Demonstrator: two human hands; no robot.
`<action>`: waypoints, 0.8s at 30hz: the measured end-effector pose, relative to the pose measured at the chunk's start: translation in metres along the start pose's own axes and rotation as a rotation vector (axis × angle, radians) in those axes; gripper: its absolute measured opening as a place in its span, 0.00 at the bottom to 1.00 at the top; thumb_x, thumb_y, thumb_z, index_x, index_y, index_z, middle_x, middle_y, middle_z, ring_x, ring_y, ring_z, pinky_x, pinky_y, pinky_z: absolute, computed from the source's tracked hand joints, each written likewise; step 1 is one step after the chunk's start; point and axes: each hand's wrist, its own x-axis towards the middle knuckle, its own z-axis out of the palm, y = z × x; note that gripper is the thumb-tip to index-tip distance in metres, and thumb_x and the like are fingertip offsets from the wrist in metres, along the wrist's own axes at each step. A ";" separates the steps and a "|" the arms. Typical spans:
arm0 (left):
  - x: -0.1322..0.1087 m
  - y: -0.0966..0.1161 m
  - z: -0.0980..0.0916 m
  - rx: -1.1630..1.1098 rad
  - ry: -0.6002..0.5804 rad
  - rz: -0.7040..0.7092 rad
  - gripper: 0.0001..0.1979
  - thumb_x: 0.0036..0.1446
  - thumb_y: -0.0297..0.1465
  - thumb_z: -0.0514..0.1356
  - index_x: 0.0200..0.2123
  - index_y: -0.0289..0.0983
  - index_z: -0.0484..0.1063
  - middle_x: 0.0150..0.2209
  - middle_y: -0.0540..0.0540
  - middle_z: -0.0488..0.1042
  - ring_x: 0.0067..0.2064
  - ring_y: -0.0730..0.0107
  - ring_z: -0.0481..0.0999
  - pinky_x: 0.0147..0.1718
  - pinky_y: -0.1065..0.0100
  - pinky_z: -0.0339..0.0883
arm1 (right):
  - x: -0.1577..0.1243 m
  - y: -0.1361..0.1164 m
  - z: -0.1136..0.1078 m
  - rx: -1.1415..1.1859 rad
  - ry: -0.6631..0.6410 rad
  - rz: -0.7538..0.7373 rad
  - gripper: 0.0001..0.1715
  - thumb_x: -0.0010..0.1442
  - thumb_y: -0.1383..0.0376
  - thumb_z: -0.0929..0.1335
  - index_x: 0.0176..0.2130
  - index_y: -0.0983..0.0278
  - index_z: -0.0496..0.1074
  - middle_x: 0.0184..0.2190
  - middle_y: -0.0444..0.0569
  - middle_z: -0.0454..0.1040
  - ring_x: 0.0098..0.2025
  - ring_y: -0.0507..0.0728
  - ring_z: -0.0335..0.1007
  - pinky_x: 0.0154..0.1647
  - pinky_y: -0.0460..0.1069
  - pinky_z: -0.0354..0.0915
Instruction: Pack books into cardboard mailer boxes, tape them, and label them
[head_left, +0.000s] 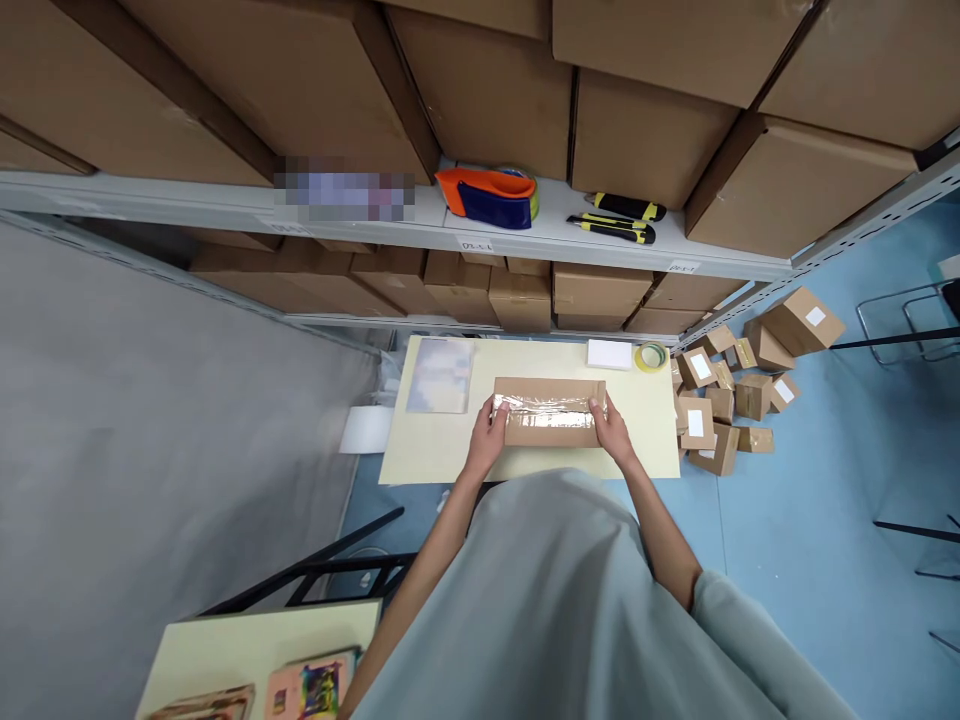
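A brown cardboard box (551, 432), its top crossed by shiny clear packing tape (547, 405), is held between my two hands over the pale yellow table (435, 455). My left hand (489, 432) grips the box's left end, thumb on top. At the right end my right hand (611, 428) is closed the same way, thumb on the upper face. Both hands' other fingers are mostly hidden beside or under the box. Behind it on the table lie a stack of white labels or paper (609, 354) and a roll of tape (650, 357).
A clear plastic sheet (441, 376) lies at the table's left. Above is a shelf (420, 215) with large cartons, box cutters (626, 207) and an orange-blue tape dispenser (487, 198). Small parcels (720, 400) are heaped on the floor at right. A side table (262, 640) carries books.
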 end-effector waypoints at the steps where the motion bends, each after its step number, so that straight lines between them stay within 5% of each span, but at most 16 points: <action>1: 0.007 0.004 0.002 0.004 -0.004 0.003 0.30 0.70 0.54 0.58 0.63 0.40 0.74 0.64 0.34 0.78 0.67 0.48 0.75 0.70 0.48 0.64 | 0.007 -0.003 -0.001 -0.003 0.005 -0.005 0.45 0.73 0.35 0.60 0.75 0.57 0.65 0.66 0.54 0.77 0.69 0.68 0.73 0.70 0.64 0.67; 5: 0.029 0.012 0.005 0.011 -0.029 0.005 0.30 0.70 0.54 0.57 0.63 0.39 0.74 0.63 0.34 0.78 0.66 0.47 0.75 0.69 0.48 0.64 | 0.024 -0.008 -0.002 -0.011 0.002 0.003 0.45 0.73 0.35 0.60 0.74 0.58 0.66 0.65 0.55 0.78 0.68 0.68 0.74 0.69 0.64 0.68; 11: 0.014 -0.008 0.004 -0.011 -0.013 0.017 0.33 0.69 0.55 0.59 0.65 0.38 0.72 0.67 0.33 0.75 0.70 0.48 0.72 0.72 0.49 0.61 | 0.004 0.000 0.001 0.028 0.013 -0.023 0.47 0.73 0.37 0.59 0.76 0.61 0.61 0.68 0.55 0.76 0.71 0.66 0.70 0.71 0.62 0.66; 17: 0.022 -0.010 0.004 -0.022 -0.003 -0.009 0.33 0.69 0.56 0.60 0.64 0.39 0.74 0.64 0.34 0.77 0.68 0.47 0.74 0.71 0.49 0.62 | 0.003 -0.015 0.002 -0.022 0.066 -0.005 0.50 0.70 0.34 0.60 0.72 0.64 0.68 0.67 0.61 0.76 0.69 0.69 0.73 0.70 0.61 0.67; 20: 0.030 -0.010 0.004 -0.026 -0.024 -0.006 0.33 0.69 0.55 0.59 0.65 0.39 0.73 0.63 0.34 0.77 0.68 0.47 0.74 0.70 0.49 0.62 | 0.012 -0.045 -0.002 -0.172 0.193 -0.064 0.55 0.67 0.32 0.63 0.73 0.69 0.64 0.71 0.69 0.69 0.72 0.74 0.69 0.71 0.64 0.66; 24: 0.033 -0.014 0.006 -0.053 -0.026 -0.054 0.33 0.69 0.53 0.60 0.67 0.39 0.70 0.66 0.33 0.74 0.70 0.48 0.71 0.71 0.51 0.61 | 0.041 -0.133 -0.003 -0.347 0.334 -0.431 0.49 0.72 0.37 0.63 0.74 0.69 0.61 0.73 0.69 0.65 0.76 0.72 0.59 0.76 0.68 0.58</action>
